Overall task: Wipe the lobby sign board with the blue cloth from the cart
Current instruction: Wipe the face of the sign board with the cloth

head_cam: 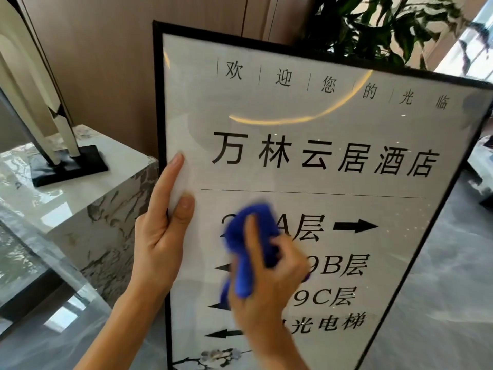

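Note:
The lobby sign board (306, 134) fills most of the head view: a tall black-framed panel with a glossy pale face, black Chinese lettering and arrows. My left hand (162, 225) grips its left edge, thumb on the glass and fingers along the frame. My right hand (266, 287) presses a bunched blue cloth (250, 241) against the lower middle of the face, covering part of the lettering. The cloth is blurred by motion.
A marble-patterned pedestal (88, 209) stands just left of the board and carries a white sculpture on a black base (66, 166). A leafy plant (378, 28) rises behind the board's top right. Glossy grey floor lies to the right and lower left.

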Tool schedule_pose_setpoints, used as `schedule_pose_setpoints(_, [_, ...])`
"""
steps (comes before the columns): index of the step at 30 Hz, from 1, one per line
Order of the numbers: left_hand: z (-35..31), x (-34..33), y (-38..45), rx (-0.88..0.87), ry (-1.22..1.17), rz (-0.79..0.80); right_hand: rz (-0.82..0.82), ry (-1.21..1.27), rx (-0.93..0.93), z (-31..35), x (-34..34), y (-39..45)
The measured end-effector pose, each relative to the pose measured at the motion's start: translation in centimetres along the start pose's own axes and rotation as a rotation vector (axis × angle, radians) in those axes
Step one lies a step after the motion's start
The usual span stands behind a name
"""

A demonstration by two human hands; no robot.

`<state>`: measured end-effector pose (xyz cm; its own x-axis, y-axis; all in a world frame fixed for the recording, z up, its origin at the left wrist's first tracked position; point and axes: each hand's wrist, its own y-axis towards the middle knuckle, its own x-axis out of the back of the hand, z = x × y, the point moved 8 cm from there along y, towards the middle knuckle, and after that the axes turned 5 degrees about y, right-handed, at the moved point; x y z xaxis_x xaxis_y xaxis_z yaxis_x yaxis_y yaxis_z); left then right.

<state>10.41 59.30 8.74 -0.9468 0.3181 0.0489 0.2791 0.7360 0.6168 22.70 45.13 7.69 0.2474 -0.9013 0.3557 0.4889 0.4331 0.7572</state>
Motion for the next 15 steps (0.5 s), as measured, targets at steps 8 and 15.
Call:
schedule_pose_setpoints(8, [0.4, -0.1, -0.2, -0.002, -0.045, 0.041, 0.320, -0.463, 0.469, 0.0, -3.8, -10.5])
schedule_pose_setpoints(15, [0.3, 0.0, 0.2, 0.040, -0.039, -0.003, 0.337, -0.300, 0.258, -4.5, 1.2, -5.1])
